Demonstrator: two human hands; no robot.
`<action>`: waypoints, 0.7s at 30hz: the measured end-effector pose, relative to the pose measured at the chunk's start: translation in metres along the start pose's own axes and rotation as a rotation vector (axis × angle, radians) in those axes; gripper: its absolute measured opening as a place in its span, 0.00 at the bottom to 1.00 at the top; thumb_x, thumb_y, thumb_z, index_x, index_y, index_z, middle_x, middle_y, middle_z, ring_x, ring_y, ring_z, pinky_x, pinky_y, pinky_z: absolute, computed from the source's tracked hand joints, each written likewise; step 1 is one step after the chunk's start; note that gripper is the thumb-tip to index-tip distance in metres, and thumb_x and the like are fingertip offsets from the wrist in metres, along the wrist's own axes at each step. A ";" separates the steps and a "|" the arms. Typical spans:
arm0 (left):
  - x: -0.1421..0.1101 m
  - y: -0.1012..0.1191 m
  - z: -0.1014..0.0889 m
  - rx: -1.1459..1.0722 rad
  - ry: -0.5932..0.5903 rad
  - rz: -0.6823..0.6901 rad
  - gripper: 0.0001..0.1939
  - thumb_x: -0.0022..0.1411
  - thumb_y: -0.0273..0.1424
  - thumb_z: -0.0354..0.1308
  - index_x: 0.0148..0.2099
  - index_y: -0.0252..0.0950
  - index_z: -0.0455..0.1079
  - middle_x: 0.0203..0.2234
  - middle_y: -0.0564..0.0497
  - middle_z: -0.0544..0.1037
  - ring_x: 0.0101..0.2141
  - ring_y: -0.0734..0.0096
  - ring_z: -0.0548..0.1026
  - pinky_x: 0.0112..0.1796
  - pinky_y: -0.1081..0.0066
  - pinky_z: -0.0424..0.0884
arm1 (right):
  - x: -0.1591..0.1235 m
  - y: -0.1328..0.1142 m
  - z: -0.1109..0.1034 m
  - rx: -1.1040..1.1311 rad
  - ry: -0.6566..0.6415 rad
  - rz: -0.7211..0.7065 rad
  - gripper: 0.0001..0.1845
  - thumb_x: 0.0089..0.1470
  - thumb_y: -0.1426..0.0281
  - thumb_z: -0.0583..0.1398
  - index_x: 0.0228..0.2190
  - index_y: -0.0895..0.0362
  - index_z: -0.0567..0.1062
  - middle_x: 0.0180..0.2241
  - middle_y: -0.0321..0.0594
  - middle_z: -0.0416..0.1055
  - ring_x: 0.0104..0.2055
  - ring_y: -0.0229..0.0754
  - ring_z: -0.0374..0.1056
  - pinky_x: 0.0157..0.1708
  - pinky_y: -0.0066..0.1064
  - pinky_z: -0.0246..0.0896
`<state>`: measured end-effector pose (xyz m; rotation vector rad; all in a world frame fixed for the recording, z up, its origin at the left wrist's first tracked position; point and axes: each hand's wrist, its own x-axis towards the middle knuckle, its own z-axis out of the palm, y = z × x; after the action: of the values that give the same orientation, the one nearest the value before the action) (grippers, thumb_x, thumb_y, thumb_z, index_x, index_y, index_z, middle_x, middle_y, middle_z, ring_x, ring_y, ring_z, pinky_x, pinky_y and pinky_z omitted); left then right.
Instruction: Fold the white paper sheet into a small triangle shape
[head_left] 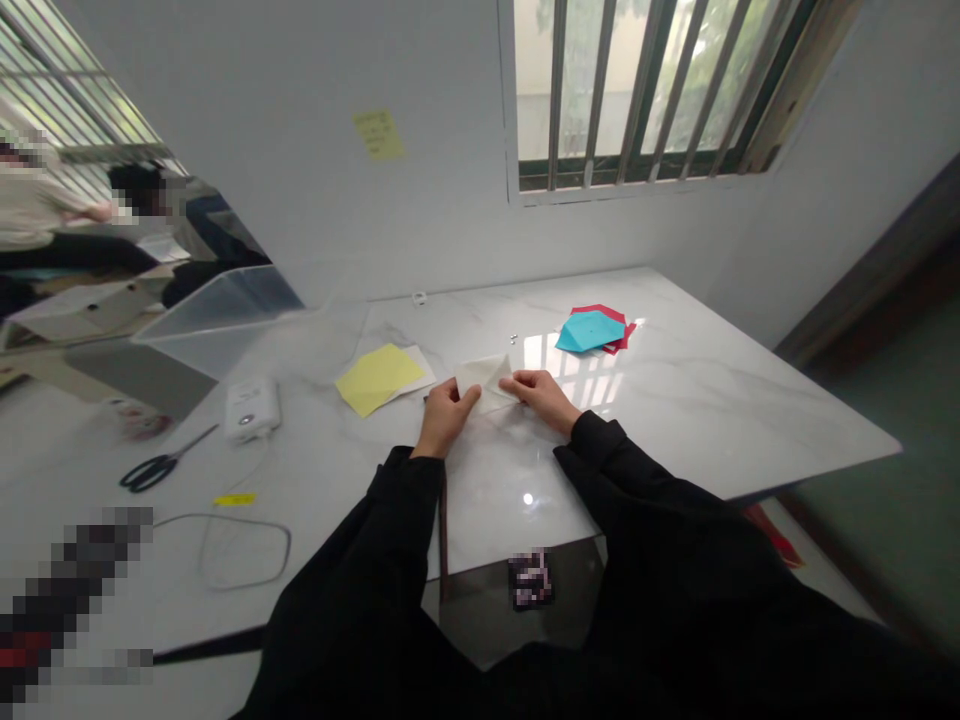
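Between my two hands is a sheet of white paper [487,372], partly folded, with creased flaps, held just over the marble-patterned table [517,470]. My left hand [445,412] pinches its left side between thumb and fingers. On the opposite edge, my right hand [546,396] grips a folded flap, fingers closed. Left of my hands lies a yellow sheet of paper [381,380] on top of a white sheet [418,364]. Beyond my right hand rests a folded blue paper piece [592,331] over red folded paper [621,325].
Black-handled scissors [156,470], a white box-shaped device [252,408] and a thin cable [288,545] lie on the left. A clear plastic bin [225,310] stands behind them. A barred window [630,90] is in the wall. Other people sit at the far left.
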<state>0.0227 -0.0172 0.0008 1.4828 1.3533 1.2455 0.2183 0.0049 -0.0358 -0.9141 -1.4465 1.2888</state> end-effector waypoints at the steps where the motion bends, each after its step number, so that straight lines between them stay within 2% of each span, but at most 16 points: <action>1: 0.000 0.000 0.000 -0.018 -0.011 0.002 0.23 0.52 0.42 0.66 0.43 0.29 0.80 0.37 0.44 0.85 0.37 0.57 0.81 0.38 0.67 0.75 | 0.000 0.000 0.000 0.009 0.005 0.004 0.27 0.51 0.46 0.67 0.25 0.59 0.74 0.20 0.30 0.60 0.24 0.33 0.53 0.26 0.28 0.47; 7: -0.001 -0.001 0.000 -0.099 -0.058 -0.014 0.26 0.52 0.46 0.69 0.45 0.30 0.81 0.37 0.44 0.85 0.39 0.55 0.81 0.41 0.64 0.76 | 0.001 -0.002 0.002 0.117 0.020 0.056 0.28 0.47 0.49 0.70 0.37 0.62 0.81 0.27 0.38 0.73 0.27 0.35 0.61 0.27 0.28 0.55; 13: -0.002 -0.001 0.001 -0.101 -0.070 -0.021 0.23 0.53 0.44 0.70 0.44 0.31 0.81 0.36 0.45 0.85 0.38 0.56 0.82 0.40 0.65 0.76 | 0.003 0.004 0.001 0.203 0.010 0.062 0.26 0.47 0.54 0.71 0.40 0.61 0.82 0.35 0.43 0.79 0.32 0.39 0.70 0.31 0.29 0.63; 21: -0.005 0.001 0.001 -0.081 -0.109 -0.033 0.27 0.52 0.49 0.70 0.43 0.30 0.82 0.37 0.43 0.86 0.36 0.57 0.81 0.38 0.65 0.75 | 0.003 0.004 0.002 0.224 0.004 0.056 0.25 0.46 0.54 0.72 0.39 0.60 0.83 0.37 0.44 0.81 0.37 0.44 0.74 0.41 0.35 0.70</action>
<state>0.0239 -0.0216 0.0004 1.4453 1.2365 1.1681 0.2150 0.0083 -0.0395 -0.8120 -1.2507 1.4566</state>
